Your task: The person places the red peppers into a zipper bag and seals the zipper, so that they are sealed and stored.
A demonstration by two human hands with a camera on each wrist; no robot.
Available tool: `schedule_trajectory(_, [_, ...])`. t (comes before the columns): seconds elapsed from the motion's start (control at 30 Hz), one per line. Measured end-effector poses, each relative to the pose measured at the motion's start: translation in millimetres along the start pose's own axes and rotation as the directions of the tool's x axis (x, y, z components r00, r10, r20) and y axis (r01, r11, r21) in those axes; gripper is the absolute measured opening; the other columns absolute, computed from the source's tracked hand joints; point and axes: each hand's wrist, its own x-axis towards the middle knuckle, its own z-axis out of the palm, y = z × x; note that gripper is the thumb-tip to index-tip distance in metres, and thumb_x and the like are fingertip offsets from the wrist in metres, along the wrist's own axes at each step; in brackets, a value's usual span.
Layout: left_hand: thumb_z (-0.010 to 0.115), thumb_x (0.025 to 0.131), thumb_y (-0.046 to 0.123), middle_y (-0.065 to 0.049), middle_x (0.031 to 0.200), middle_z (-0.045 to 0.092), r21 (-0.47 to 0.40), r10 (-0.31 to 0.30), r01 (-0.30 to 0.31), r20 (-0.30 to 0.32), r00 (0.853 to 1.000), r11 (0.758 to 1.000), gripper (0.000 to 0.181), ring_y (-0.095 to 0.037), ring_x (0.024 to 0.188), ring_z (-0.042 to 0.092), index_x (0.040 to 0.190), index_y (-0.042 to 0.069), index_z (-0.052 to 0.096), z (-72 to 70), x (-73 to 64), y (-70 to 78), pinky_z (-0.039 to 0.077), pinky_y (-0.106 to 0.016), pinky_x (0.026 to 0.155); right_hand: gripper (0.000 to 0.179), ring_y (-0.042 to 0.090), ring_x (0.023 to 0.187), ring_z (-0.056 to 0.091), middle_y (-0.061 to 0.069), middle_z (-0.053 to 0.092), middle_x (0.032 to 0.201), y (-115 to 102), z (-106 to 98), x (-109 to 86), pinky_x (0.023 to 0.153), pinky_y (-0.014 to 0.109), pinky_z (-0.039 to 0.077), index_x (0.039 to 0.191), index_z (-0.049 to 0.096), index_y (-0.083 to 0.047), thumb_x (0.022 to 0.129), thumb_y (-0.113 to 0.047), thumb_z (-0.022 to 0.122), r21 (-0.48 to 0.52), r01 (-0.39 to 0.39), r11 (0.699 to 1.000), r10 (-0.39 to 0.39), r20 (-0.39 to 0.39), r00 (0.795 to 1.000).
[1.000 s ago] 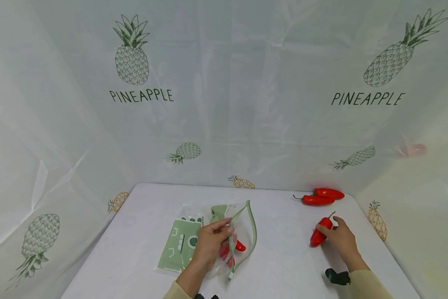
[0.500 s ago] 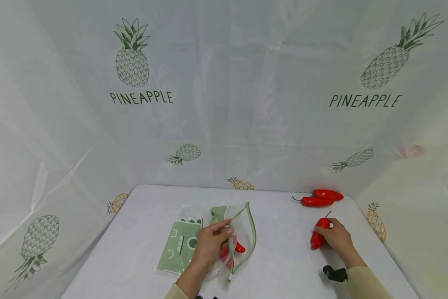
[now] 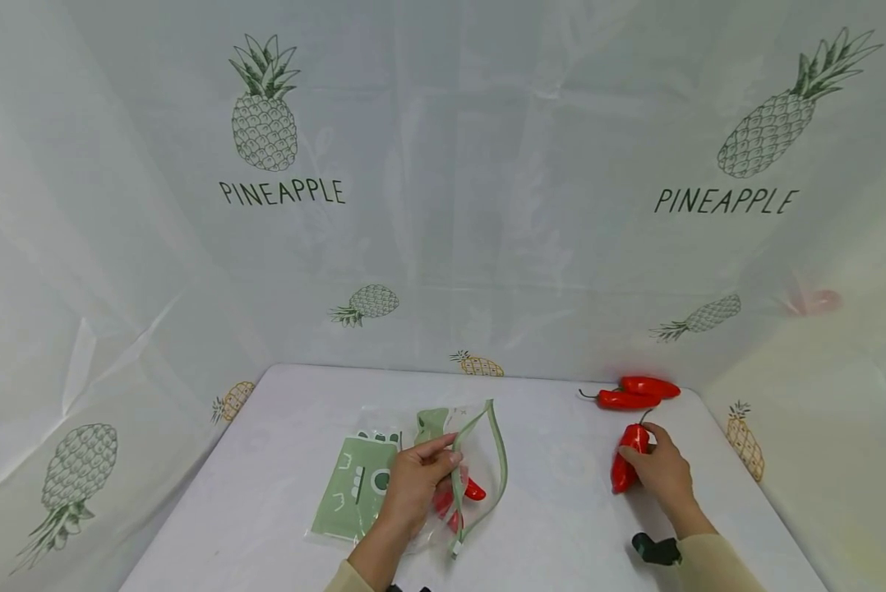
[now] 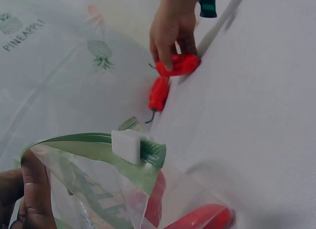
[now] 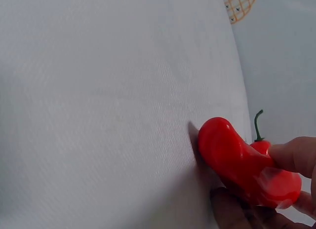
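A clear zip bag with a green rim point(image 3: 501, 448) stands with its mouth open near the middle of the table. My left hand point(image 3: 416, 485) pinches the bag's near side of the rim between thumb and fingers. A white slider point(image 4: 126, 146) sits at one end of the zip. Inside the bag lie red chili peppers point(image 3: 476, 490), partly hidden by the hand and the printed plastic. Over at the right, my right hand point(image 3: 666, 473) grips another red chili pepper point(image 3: 624, 474) around its body, stem pointing away from me. The right wrist view shows this pepper point(image 5: 237, 162) close over the table, with a shadow beside it.
Two red chili peppers point(image 3: 628, 400) lie together at the table's back right corner. Left of the bag is a flat green printed packet point(image 3: 343, 501) in clear plastic. A white curtain point(image 3: 487, 205) with pineapple prints encloses the table's back and sides.
My right hand has shifted slightly left, and the pepper in it has turned a little, its stem end swinging left. The left hand and the bag stay in place.
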Motion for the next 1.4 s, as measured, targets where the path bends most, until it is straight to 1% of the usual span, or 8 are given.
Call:
schedule_trajectory(0.13, [0.076,0.095,0.002,-0.006,0.094,0.073,0.0,0.001,-0.001,-0.004,1.0,1.0,0.041,-0.01,0.082,0.074,0.135,-0.006,0.068,0.2,-0.3,-0.2,0.065,-0.024,0.075,0.084,0.06,0.128,0.047,0.043,0.042,0.146,-2.6,3.8,-2.2,0.087,0.059,0.064,0.161,0.022,0.004,0.099,-0.024,0.071,0.018,0.02,1.0,-0.019,-0.029,0.999])
schedule_trajectory(0.3, [0.076,0.096,0.003,-0.005,0.094,0.072,0.01,-0.002,0.002,-0.005,1.0,1.0,0.04,-0.011,0.082,0.074,0.135,-0.005,0.068,-0.5,0.5,-0.6,0.065,-0.024,0.075,0.082,0.059,0.126,0.05,0.042,0.042,0.147,-7.6,9.2,-5.9,0.084,0.056,0.065,0.163,0.023,0.001,0.1,-0.022,0.07,0.049,0.036,0.998,-0.034,-0.045,0.998])
schedule_trajectory(0.43, [0.076,0.095,0.003,-0.004,0.093,0.072,0.014,-0.009,0.009,-0.01,1.0,1.0,0.04,-0.01,0.082,0.074,0.134,-0.003,0.069,-1.2,1.6,-0.5,0.065,-0.025,0.076,0.083,0.059,0.127,0.05,0.041,0.041,0.148,-12.5,12.3,-8.9,0.083,0.055,0.065,0.163,0.022,0.0,0.1,-0.021,0.071,0.073,0.05,0.996,-0.047,-0.04,0.998])
schedule_trajectory(0.63, [0.076,0.095,0.003,-0.005,0.094,0.071,0.017,-0.009,0.009,-0.012,1.0,1.0,0.04,-0.01,0.083,0.074,0.134,-0.003,0.07,-1.2,1.4,-0.4,0.065,-0.024,0.076,0.083,0.06,0.128,0.049,0.041,0.041,0.148,-17.5,14.9,-13.2,0.082,0.054,0.066,0.163,0.021,-0.001,0.1,-0.022,0.07,0.081,0.071,0.994,-0.069,-0.027,0.997])
schedule_trajectory(0.93, [0.075,0.096,0.004,-0.005,0.095,0.071,0.006,-0.014,0.014,-0.01,1.0,1.0,0.039,-0.01,0.084,0.074,0.135,-0.002,0.069,-1.1,1.0,0.2,0.064,-0.023,0.076,0.082,0.058,0.127,0.05,0.039,0.042,0.147,-28.7,17.3,-22.1,0.078,0.05,0.067,0.162,0.022,-0.001,0.099,-0.02,0.072,0.099,0.097,0.99,-0.096,-0.015,0.995])
schedule_trajectory(1.07, [0.075,0.096,0.004,-0.004,0.094,0.071,0.005,-0.015,0.015,-0.009,1.0,1.0,0.039,-0.01,0.083,0.075,0.135,-0.002,0.069,-1.3,1.1,-0.3,0.063,-0.022,0.075,0.082,0.058,0.125,0.053,0.039,0.043,0.146,-33.8,18.2,-25.9,0.075,0.047,0.067,0.161,0.024,-0.001,0.099,-0.02,0.072,0.099,0.113,0.989,-0.113,-0.013,0.994])
schedule_trajectory(1.4, [0.076,0.096,0.003,-0.004,0.094,0.07,0.004,-0.023,0.023,-0.011,1.0,1.0,0.04,-0.011,0.083,0.075,0.135,-0.002,0.069,-1.2,2.3,1.5,0.064,-0.023,0.076,0.078,0.056,0.124,0.055,0.038,0.047,0.145,-46.4,21.4,-35.6,0.076,0.047,0.067,0.161,0.026,-0.003,0.099,-0.019,0.071,0.103,0.167,0.981,-0.167,-0.012,0.986])
